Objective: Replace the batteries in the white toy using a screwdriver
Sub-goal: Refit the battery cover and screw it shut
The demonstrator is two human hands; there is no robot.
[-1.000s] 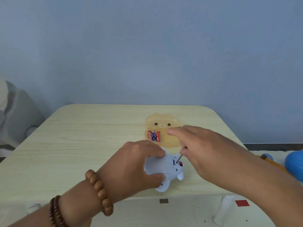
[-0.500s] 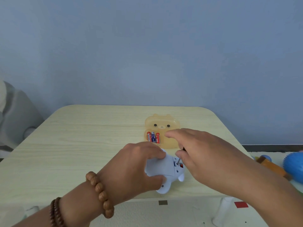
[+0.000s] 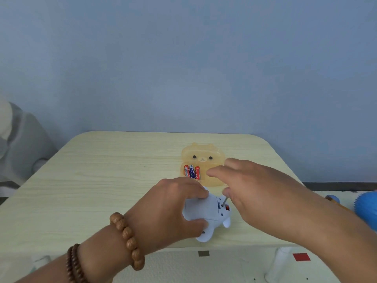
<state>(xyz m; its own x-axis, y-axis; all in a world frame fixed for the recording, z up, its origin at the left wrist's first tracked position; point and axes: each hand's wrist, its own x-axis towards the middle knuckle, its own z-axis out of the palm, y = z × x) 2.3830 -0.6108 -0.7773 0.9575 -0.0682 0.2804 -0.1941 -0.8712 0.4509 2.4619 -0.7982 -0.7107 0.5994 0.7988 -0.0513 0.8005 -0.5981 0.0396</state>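
The white toy (image 3: pixel 201 209) lies on the pale wooden bench (image 3: pixel 102 180), close to its near edge and right of the middle, with a flat panel facing up. The person's left hand (image 3: pixel 169 209) grips it. Its fingers (image 3: pixel 195 192) curl over the far side and the thumb presses the near side, so the toy is clamped between them. A small red part shows on the toy just right of the panel.

The right hand (image 3: pixel 265 197) hovers over the toy's right end and holds the screwdriver (image 3: pixel 224 201). Only the thin metal shaft shows, slanting down from under the hand with its tip at the toy's panel edge. The handle is hidden, and two of the fingers stretch out toward the left above it.

Just beyond both hands sits an open, translucent orange bear-faced case (image 3: pixel 204 154) with three batteries (image 3: pixel 191 171) side by side in its lower half — two red, one blue between them.

The left wrist wears a large-beaded wooden bracelet (image 3: pixel 126 237), with a darker, finer one (image 3: pixel 73 264) further up the forearm. On the floor to the right lies a blue spiky ball (image 3: pixel 367 209), partly cut off by the frame edge.
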